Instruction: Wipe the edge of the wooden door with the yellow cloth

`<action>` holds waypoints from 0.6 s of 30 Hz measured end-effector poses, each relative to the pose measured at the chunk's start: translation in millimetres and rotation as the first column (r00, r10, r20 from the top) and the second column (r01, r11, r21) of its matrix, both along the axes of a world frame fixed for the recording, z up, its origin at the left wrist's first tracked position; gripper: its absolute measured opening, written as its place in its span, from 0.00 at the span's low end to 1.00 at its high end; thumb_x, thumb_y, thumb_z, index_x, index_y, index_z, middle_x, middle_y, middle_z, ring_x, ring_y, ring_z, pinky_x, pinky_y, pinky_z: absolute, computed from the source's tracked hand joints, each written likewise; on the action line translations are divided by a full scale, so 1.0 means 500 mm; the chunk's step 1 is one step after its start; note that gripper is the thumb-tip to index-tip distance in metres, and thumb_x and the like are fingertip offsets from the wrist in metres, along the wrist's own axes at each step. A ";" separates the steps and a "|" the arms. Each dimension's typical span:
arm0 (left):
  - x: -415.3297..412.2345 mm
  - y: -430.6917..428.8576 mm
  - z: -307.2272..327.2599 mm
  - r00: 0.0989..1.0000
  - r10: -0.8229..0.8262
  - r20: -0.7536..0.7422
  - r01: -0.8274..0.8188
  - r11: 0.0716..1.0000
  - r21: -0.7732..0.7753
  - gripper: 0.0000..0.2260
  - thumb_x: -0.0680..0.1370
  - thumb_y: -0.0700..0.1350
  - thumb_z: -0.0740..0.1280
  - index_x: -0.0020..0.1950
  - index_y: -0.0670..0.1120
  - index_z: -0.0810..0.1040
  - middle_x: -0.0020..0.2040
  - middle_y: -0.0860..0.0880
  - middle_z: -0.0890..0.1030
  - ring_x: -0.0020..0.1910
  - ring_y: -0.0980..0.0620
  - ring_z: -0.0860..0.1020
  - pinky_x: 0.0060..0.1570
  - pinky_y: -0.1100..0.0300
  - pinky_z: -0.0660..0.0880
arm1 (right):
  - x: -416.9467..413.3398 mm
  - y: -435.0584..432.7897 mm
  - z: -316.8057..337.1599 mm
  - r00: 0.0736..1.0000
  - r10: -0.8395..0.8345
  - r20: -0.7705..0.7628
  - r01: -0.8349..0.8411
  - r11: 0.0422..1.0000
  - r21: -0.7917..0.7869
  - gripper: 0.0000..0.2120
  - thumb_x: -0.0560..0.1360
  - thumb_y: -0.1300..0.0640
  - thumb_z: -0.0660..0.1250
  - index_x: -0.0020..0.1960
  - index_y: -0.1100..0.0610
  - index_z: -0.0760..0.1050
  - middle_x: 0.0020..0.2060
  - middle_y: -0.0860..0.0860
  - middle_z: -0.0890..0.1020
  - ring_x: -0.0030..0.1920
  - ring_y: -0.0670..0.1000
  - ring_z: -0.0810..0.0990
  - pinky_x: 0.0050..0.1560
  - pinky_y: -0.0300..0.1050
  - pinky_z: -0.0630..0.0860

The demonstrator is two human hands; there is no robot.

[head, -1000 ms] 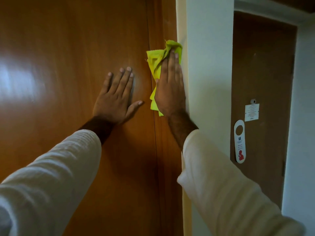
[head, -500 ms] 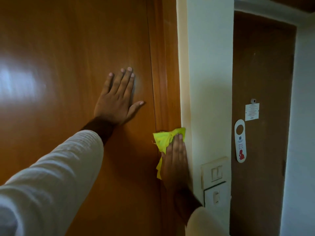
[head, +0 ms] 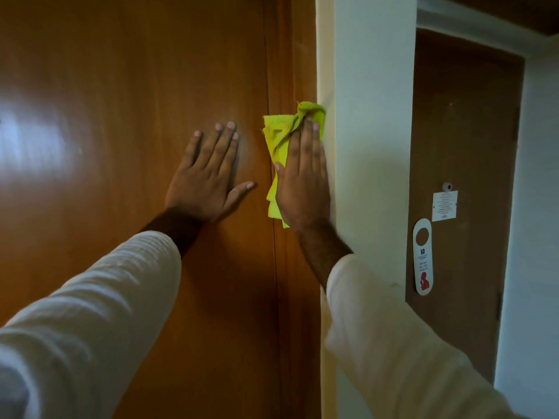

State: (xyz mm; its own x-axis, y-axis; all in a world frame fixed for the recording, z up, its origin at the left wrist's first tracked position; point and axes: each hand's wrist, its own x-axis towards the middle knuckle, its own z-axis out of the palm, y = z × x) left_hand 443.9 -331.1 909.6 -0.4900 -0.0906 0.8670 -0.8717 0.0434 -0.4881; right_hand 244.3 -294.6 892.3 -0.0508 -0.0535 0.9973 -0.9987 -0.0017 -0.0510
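A glossy wooden door [head: 127,101] fills the left of the head view, and its right edge strip [head: 290,55] runs top to bottom beside the white wall. The yellow cloth [head: 279,134] lies against that strip at about mid-height. My right hand [head: 302,182] presses flat on the cloth, fingers pointing up, and covers its lower half. To its left my left hand [head: 208,173] rests flat on the door panel, fingers apart, holding nothing.
A white wall corner [head: 372,146] stands right of the door edge. Further right is a second brown door [head: 462,146] with a white hanger tag [head: 423,257] and a small paper notice [head: 444,205]. My cream sleeves cross the lower view.
My right hand slid the cloth down the edge strip to near the wall switches, then back up to mid-height. The left hand stayed in place on the panel.
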 end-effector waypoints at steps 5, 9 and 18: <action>0.001 0.007 0.000 1.000 0.003 0.005 -0.003 0.999 0.034 0.42 0.83 0.70 0.46 0.86 0.40 0.50 0.87 0.41 0.52 0.87 0.42 0.52 0.84 0.41 0.51 | 0.002 -0.001 -0.099 1.000 0.003 0.000 -0.003 0.999 0.041 0.33 0.84 0.47 0.55 0.83 0.62 0.51 0.83 0.60 0.54 0.84 0.59 0.49 0.83 0.55 0.53; 0.000 0.016 0.001 1.000 0.018 0.002 -0.018 0.997 0.077 0.42 0.83 0.70 0.45 0.86 0.39 0.50 0.87 0.41 0.52 0.87 0.42 0.52 0.84 0.41 0.51 | -0.006 -0.003 -0.183 0.999 -0.035 -0.017 0.036 0.996 0.087 0.32 0.85 0.47 0.53 0.83 0.61 0.48 0.83 0.60 0.52 0.84 0.58 0.45 0.84 0.53 0.46; -0.018 0.096 0.007 0.828 -0.461 -0.321 0.558 0.739 0.379 0.39 0.82 0.70 0.47 0.84 0.46 0.62 0.85 0.46 0.61 0.86 0.46 0.56 0.84 0.43 0.54 | 0.001 0.010 -0.187 0.999 0.044 0.022 -0.046 0.994 0.103 0.40 0.82 0.37 0.56 0.84 0.59 0.48 0.84 0.58 0.52 0.84 0.59 0.50 0.83 0.56 0.54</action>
State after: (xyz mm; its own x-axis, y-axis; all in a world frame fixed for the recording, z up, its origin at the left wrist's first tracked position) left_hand 435.0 -282.9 913.1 -0.4021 -0.2679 0.8755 -0.7277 0.6738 -0.1280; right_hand 244.8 -289.5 799.0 -0.0660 -0.1588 0.9851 -0.9965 -0.0404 -0.0733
